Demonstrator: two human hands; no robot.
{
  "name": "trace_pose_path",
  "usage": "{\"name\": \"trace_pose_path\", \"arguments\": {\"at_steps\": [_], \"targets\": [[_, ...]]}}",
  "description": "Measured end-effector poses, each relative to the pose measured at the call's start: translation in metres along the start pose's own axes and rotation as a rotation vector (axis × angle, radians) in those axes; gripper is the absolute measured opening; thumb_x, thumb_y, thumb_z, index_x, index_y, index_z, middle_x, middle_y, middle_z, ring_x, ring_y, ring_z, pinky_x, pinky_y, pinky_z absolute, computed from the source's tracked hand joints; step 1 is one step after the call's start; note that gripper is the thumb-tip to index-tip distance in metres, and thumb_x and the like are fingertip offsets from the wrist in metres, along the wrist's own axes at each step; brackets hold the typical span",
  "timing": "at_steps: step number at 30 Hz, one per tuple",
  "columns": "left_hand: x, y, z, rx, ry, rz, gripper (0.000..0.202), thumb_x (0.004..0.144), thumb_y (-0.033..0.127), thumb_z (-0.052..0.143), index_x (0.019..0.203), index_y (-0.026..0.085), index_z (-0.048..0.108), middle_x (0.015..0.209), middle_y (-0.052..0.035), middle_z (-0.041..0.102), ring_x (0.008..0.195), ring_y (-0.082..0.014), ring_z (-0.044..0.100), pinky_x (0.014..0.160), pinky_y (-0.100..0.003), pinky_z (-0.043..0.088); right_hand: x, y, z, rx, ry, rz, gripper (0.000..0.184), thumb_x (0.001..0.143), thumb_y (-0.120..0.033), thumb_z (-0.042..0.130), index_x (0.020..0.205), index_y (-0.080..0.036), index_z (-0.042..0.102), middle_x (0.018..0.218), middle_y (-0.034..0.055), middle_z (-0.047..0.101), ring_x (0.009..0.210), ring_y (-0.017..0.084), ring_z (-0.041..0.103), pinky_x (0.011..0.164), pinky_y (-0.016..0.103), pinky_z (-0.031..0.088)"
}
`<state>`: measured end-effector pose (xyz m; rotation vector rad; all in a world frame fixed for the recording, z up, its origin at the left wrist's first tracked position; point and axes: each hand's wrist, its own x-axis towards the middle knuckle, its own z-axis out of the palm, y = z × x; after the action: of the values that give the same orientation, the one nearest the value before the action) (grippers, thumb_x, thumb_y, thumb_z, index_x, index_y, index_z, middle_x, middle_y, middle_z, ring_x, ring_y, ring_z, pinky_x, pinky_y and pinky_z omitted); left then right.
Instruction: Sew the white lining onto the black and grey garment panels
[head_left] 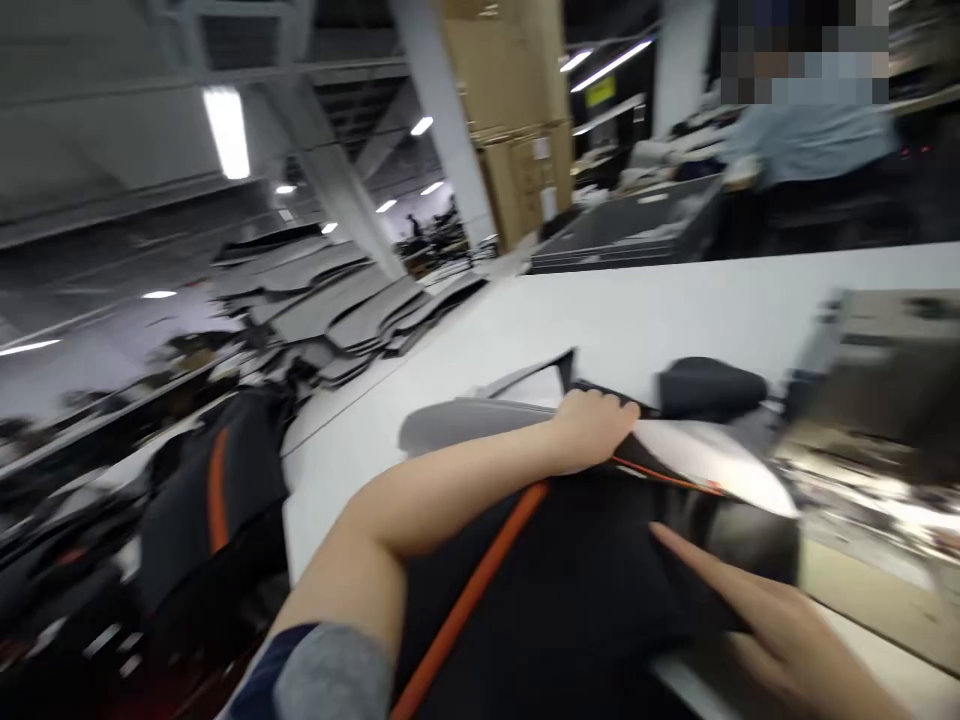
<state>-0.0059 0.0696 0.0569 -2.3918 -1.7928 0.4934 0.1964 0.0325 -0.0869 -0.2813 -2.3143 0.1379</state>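
Note:
A black fabric piece (570,590) with an orange stripe lies across the white table (675,310) in front of me. My left hand (592,428) reaches over it, its fingers curled and closed on the fabric's far edge next to a grey and white panel (697,455). My right hand (772,620) lies on the fabric at the lower right, with fingers stretched out and pressing flat. A dark padded part (709,388) sits just beyond the left hand.
Stacks of grey cut panels (352,310) lie at the table's far left end. A black piece with an orange stripe (217,490) hangs left of the table. A machine or box (877,370) stands at right. Another person (810,140) stands behind the table.

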Motion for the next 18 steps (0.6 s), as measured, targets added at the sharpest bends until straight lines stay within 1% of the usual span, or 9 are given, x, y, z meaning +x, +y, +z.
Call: {"name": "trace_pose_path", "arguments": {"at_steps": [1, 2, 4, 6, 7, 9, 13, 15, 18], "targets": [[0.003, 0.008, 0.008, 0.063, 0.1, 0.055, 0.038, 0.09, 0.015, 0.038, 0.126, 0.012, 0.047, 0.108, -0.0132, 0.06, 0.098, -0.0261, 0.057, 0.076, -0.037, 0.046, -0.006, -0.003, -0.003, 0.102, -0.081, 0.055, 0.067, 0.08, -0.008, 0.037, 0.145, -0.018, 0.028, 0.122, 0.0073, 0.06, 0.105, 0.016, 0.06, 0.082, 0.021, 0.051], [0.005, 0.015, 0.018, 0.099, 0.142, 0.146, 0.04, 0.09, 0.014, 0.037, 0.129, 0.014, 0.044, 0.106, -0.0119, 0.06, 0.096, -0.0248, 0.057, 0.076, -0.036, 0.045, -0.01, -0.005, -0.004, 0.178, -0.172, 0.133, 0.075, 0.075, -0.007, 0.037, 0.147, -0.019, 0.023, 0.128, 0.0066, 0.056, 0.112, 0.018, 0.056, 0.088, 0.026, 0.05], [0.008, 0.025, 0.035, 0.11, 0.142, 0.292, 0.041, 0.091, 0.018, 0.039, 0.132, 0.018, 0.042, 0.104, -0.0093, 0.06, 0.095, -0.0233, 0.056, 0.077, -0.035, 0.045, -0.013, -0.008, -0.007, 0.252, -0.334, 0.225, 0.082, 0.066, -0.007, 0.04, 0.146, -0.016, 0.024, 0.137, 0.0077, 0.048, 0.122, 0.02, 0.048, 0.099, 0.035, 0.044], [0.01, 0.028, 0.043, 0.055, 0.135, 0.334, 0.04, 0.091, 0.022, 0.041, 0.131, 0.019, 0.045, 0.103, -0.008, 0.06, 0.095, -0.0223, 0.056, 0.08, -0.034, 0.044, -0.015, -0.01, -0.01, 0.242, -0.445, 0.251, 0.079, 0.068, -0.01, 0.043, 0.145, -0.01, 0.025, 0.143, 0.0112, 0.037, 0.13, 0.023, 0.038, 0.107, 0.04, 0.035], [0.009, 0.027, 0.043, 0.006, 0.133, 0.329, 0.038, 0.092, 0.024, 0.041, 0.129, 0.018, 0.046, 0.103, -0.0078, 0.06, 0.095, -0.0216, 0.056, 0.081, -0.033, 0.043, -0.016, -0.011, -0.012, 0.222, -0.47, 0.247, 0.076, 0.071, -0.012, 0.045, 0.145, -0.008, 0.025, 0.145, 0.0132, 0.033, 0.133, 0.024, 0.033, 0.109, 0.042, 0.031], [0.007, 0.026, 0.035, -0.113, 0.091, 0.331, 0.037, 0.092, 0.027, 0.042, 0.127, 0.018, 0.048, 0.101, -0.0073, 0.061, 0.093, -0.02, 0.057, 0.083, -0.031, 0.043, -0.018, -0.014, -0.015, 0.177, -0.476, 0.232, 0.071, 0.078, -0.017, 0.046, 0.145, -0.006, 0.024, 0.147, 0.016, 0.026, 0.136, 0.027, 0.025, 0.111, 0.044, 0.026], [-0.002, 0.025, 0.013, -0.258, -0.13, 0.4, 0.05, 0.087, 0.03, 0.051, 0.135, 0.027, 0.039, 0.104, -0.0024, 0.064, 0.093, -0.0192, 0.061, 0.078, -0.026, 0.045, -0.021, -0.017, -0.014, 0.11, -0.465, 0.212, 0.071, 0.08, -0.019, 0.046, 0.145, -0.005, 0.021, 0.147, 0.0192, 0.022, 0.136, 0.03, 0.021, 0.112, 0.046, 0.024], [-0.005, 0.03, 0.008, -0.239, -0.203, 0.351, 0.057, 0.082, 0.03, 0.055, 0.137, 0.03, 0.038, 0.109, -0.0018, 0.064, 0.096, -0.0211, 0.061, 0.077, -0.027, 0.046, -0.021, -0.016, -0.011, 0.096, -0.447, 0.205, 0.071, 0.081, -0.021, 0.046, 0.145, -0.004, 0.021, 0.147, 0.0193, 0.024, 0.136, 0.03, 0.023, 0.111, 0.045, 0.025], [-0.008, 0.047, 0.005, -0.23, -0.263, 0.267, 0.059, 0.08, 0.025, 0.051, 0.137, 0.029, 0.038, 0.108, -0.0037, 0.066, 0.094, -0.0234, 0.063, 0.075, -0.029, 0.048, -0.02, -0.017, -0.005, 0.048, -0.354, 0.205, 0.064, 0.086, -0.027, 0.044, 0.143, -0.003, 0.027, 0.145, 0.0196, 0.031, 0.134, 0.03, 0.029, 0.111, 0.044, 0.026]]}}
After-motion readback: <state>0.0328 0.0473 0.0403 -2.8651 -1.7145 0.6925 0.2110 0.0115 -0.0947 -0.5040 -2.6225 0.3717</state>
